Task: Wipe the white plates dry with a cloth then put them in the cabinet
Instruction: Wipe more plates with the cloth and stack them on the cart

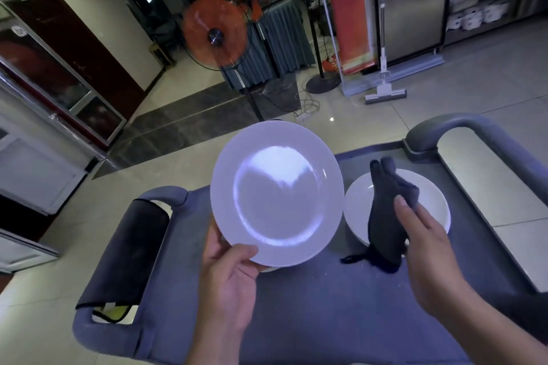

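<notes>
Head view: left hand (228, 281) pinches the white plate (277, 194) by its near rim, face tilted up for wiping; right of that grip, right hand (427, 249) clutches the dark cloth (385, 216) over a second plate (430, 201) resting on the cart (311, 305).

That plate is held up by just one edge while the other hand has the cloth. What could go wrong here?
1. The left hand pinches only the near rim of the raised round white plate; wiping pressure might tip it or make it slip out.
2. The right hand holds the dark grey cloth over a second white plate on the grey cart; the two plates look close and could knock together.
</notes>
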Demonstrator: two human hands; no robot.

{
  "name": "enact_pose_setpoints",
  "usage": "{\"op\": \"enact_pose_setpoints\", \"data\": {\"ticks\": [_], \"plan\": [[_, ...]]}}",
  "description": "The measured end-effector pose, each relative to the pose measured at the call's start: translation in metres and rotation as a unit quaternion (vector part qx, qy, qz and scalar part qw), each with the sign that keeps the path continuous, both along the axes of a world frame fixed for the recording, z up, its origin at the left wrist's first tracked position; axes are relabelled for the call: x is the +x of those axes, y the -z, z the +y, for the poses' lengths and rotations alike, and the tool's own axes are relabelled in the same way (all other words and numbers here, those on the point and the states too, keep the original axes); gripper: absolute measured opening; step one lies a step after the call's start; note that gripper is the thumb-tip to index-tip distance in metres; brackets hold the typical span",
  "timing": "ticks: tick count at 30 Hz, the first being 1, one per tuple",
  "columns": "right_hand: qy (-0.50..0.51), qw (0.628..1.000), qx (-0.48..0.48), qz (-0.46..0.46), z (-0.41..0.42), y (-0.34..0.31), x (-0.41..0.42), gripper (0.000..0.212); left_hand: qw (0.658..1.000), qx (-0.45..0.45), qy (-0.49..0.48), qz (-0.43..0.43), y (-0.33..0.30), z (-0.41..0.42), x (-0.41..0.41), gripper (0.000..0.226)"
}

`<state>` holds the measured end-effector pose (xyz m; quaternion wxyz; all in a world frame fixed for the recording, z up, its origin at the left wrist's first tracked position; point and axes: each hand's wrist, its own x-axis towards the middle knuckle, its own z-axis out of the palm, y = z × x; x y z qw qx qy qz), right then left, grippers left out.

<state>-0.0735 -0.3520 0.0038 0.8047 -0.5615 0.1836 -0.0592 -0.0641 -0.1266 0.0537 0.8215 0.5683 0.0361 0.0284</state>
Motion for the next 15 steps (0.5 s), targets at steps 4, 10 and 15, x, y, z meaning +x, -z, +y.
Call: {"op": "enact_pose_setpoints", "data": {"ticks": [4,10,15], "plan": [[-0.093,0.933,-0.206,-0.28,0.019,-0.031,-0.008,0.049,1.0,0.01,0.023,0.012,0.003,-0.011,0.0,0.07],[-0.188,0.807,-0.463,-0.315,0.079,-0.034,0.013,0.06,0.997,-0.039,0.066,-0.002,0.003,-0.032,-0.006,0.069],[-0.146,0.824,-0.478,-0.266,0.093,-0.034,0.042,0.067,0.998,0.02,0.066,0.007,0.001,-0.025,-0.006,0.059]]}}
